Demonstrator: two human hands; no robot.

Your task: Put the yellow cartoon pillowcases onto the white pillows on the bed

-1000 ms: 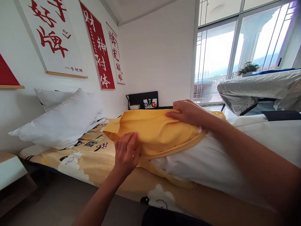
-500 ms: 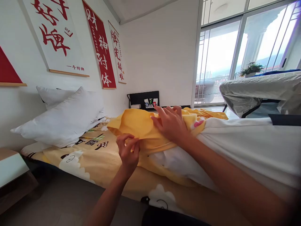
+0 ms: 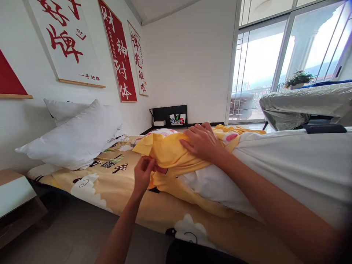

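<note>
A yellow duvet cover (image 3: pixel 172 150) lies bunched over one end of a white quilt (image 3: pixel 264 161), which stretches away to the right. My left hand (image 3: pixel 143 171) pinches the cover's near edge between thumb and fingertips. Just below that pinch, a small reddish patch shows inside a fold. Curled over the top of the bunched cloth, my right hand (image 3: pixel 202 142) grips the cover, with its thumb toward the left. How much quilt lies under that hand is hidden.
White pillows (image 3: pixel 74 137) rest at the bed's left end on a tan sheep-print sheet (image 3: pixel 121 187). A bedside table (image 3: pixel 13 194) stands at the left. Behind the bed is a black panel (image 3: pixel 162 112). At the right stands a table with a plastic-like cover (image 3: pixel 310 101).
My left hand has moved slightly left and closed its pinch on the cover's edge. The cover's left end has folded over, uncovering pink-and-white cloth behind it. My right hand stays nearly in place.
</note>
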